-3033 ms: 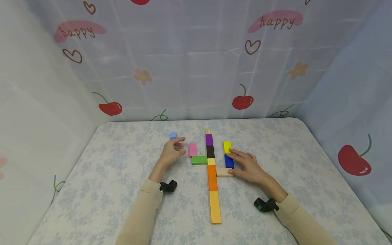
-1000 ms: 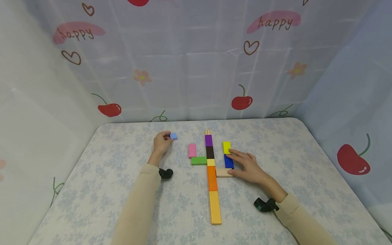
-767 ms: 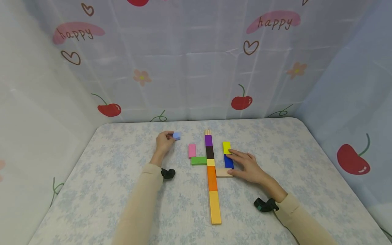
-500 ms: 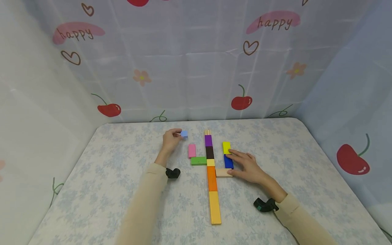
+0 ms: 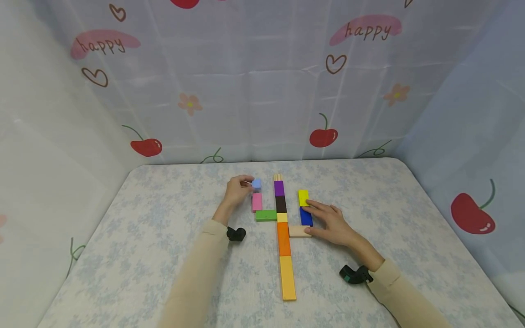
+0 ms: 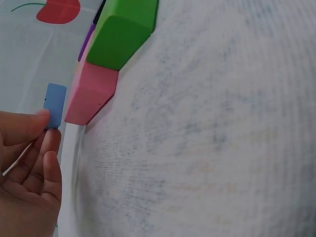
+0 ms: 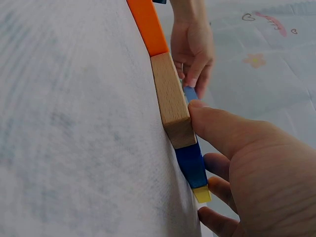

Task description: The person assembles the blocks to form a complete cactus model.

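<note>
My left hand (image 5: 238, 189) pinches a light blue block (image 6: 55, 104) between thumb and fingers, just past the far end of the pink block (image 5: 257, 202). The pink block meets the green block (image 5: 266, 215), which reaches the central row at the pale yellow block (image 5: 282, 217). My right hand (image 5: 333, 224) lies relaxed over the right-hand branch. Its thumb touches the plain wooden block (image 7: 170, 91), while its fingers spread along the dark blue block (image 5: 306, 216) and the yellow block (image 5: 303, 197).
In the central row lie a purple block (image 5: 279, 188), a black block (image 5: 280, 204), an orange block (image 5: 284, 239) and a long golden-yellow block (image 5: 288, 278). Thin pale sticks (image 5: 278, 176) top its far end. A patterned curtain (image 5: 250, 91) hangs behind the table (image 5: 143, 255).
My left hand reached to the far left, took hold of the light blue block and carried it right, up to the pink block's far end. My right hand has stayed in place.
</note>
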